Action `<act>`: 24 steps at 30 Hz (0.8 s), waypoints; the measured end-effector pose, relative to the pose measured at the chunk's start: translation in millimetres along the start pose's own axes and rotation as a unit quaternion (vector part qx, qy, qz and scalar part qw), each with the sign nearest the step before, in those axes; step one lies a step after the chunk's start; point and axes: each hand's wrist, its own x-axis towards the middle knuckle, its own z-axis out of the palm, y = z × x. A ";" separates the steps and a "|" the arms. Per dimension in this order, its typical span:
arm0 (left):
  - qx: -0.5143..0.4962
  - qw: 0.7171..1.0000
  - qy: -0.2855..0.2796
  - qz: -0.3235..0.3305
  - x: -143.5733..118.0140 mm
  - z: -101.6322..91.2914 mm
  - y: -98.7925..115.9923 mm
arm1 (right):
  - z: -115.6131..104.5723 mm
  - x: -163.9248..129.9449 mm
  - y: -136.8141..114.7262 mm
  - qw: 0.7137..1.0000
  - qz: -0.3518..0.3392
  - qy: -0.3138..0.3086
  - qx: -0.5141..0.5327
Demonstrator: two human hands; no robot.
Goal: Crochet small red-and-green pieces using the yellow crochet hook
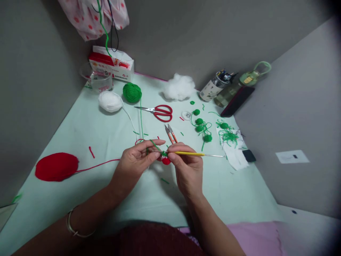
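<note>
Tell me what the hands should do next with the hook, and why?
Probably draw the green yarn through with the yellow crochet hook. The right hand holds the hook with its tip at the small red piece, which the left hand pinches, and green yarn lies across the left fingers.

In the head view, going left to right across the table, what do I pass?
Red yarn ball → white yarn ball → green yarn ball → red scissors → green crocheted pieces → black phone.
</note>
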 end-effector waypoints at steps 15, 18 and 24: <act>0.001 1.000 0.021 -0.011 -5.1 -2.0 5.9 | -2.5 -15.4 -9.0 0.808 -0.386 -0.092 -0.434; -0.070 0.996 -0.002 -0.057 -3.9 -1.6 4.4 | -0.4 -11.8 -11.9 0.771 -0.425 -0.111 -0.461; -0.098 0.991 0.015 -0.086 2.1 -5.0 6.2 | 1.3 -9.6 -7.0 0.799 -0.401 -0.126 -0.429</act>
